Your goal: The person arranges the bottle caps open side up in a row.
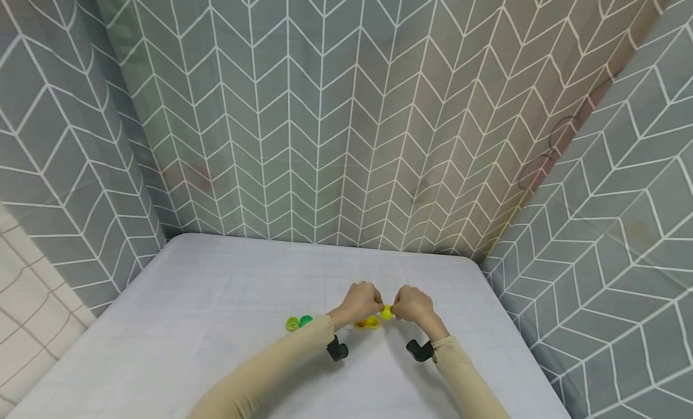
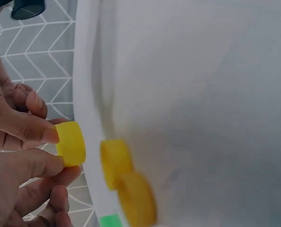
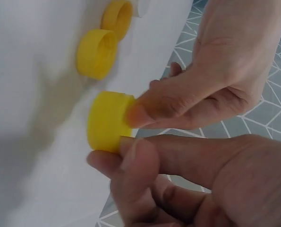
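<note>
Both hands pinch one yellow bottle cap (image 1: 387, 312) between thumb and fingers, held up over the table. My left hand (image 1: 361, 302) grips one side of it, and my right hand (image 1: 412, 303) the other. Close up, in the left wrist view, the cap (image 2: 72, 144) shows its rounded yellow outside, with the left hand (image 2: 29, 189) below and the right hand (image 2: 17, 113) above. In the right wrist view fingertips cover part of the cap's rim (image 3: 107, 122). Beside it on the table, a yellow cap (image 3: 97, 54) touches an orange-yellow cap (image 3: 117, 20), both on edge.
On the white-covered table (image 1: 216, 323), left of the left forearm, lie a yellow-green cap (image 1: 292, 324) and a green cap (image 1: 305, 320). A small white item (image 3: 141, 7) sits past the orange-yellow cap. Patterned grey curtains (image 1: 325, 118) surround the table.
</note>
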A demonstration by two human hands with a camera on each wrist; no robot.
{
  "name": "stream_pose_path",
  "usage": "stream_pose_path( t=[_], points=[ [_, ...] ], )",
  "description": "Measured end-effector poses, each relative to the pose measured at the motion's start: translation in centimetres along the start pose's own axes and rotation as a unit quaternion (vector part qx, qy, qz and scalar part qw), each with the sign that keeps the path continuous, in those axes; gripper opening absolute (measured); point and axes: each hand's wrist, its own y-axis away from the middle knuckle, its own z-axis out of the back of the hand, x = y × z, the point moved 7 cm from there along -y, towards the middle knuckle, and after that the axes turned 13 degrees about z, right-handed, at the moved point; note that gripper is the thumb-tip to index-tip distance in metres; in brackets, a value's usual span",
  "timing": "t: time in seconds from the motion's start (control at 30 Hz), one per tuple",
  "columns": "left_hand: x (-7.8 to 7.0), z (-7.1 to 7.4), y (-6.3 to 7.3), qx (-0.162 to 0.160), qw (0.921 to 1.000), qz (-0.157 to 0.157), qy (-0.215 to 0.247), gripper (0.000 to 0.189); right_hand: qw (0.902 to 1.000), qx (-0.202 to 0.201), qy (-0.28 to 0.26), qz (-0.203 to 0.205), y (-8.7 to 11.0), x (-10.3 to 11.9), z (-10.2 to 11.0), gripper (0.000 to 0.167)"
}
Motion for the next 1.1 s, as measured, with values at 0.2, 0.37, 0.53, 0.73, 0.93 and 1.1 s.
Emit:
stream_pose_path(
  t=[0.2,0.37,0.53,0.73,0.93,1.1],
  points=[
    [0.3,-1.1,0.1,0.003,0.9999,-0.010,-0.011,0.011,0.9998,0.015,0.011,-0.006,0.1,-0.3,-0.8,0.011],
    [0.6,-1.3,0.3,0.009,0.9998,-0.007,-0.017,0.010,0.9998,0.018,0.009,-0.006,0.0,-0.4,-1.4,0.008],
    [0.8,-1.5,0.5,0.023,0.9996,-0.001,-0.014,0.011,0.9998,0.021,0.007,0.000,0.1,-0.2,-1.9,0.016],
    [1.0,-1.3,0.6,0.027,0.9996,-0.008,-0.008,0.028,0.9994,0.024,0.023,-0.008,0.0,-0.4,-2.1,0.033],
    [1.4,0.9,0.3,-0.002,0.9990,-0.022,0.039,0.039,0.9995,0.006,0.028,-0.015,-0.4,-0.5,-1.1,0.035],
    [2.0,3.0,-0.6,-0.044,0.9973,-0.008,0.059,0.022,0.9990,-0.039,0.020,0.012,-1.6,-0.2,-0.1,0.026]
  ],
)
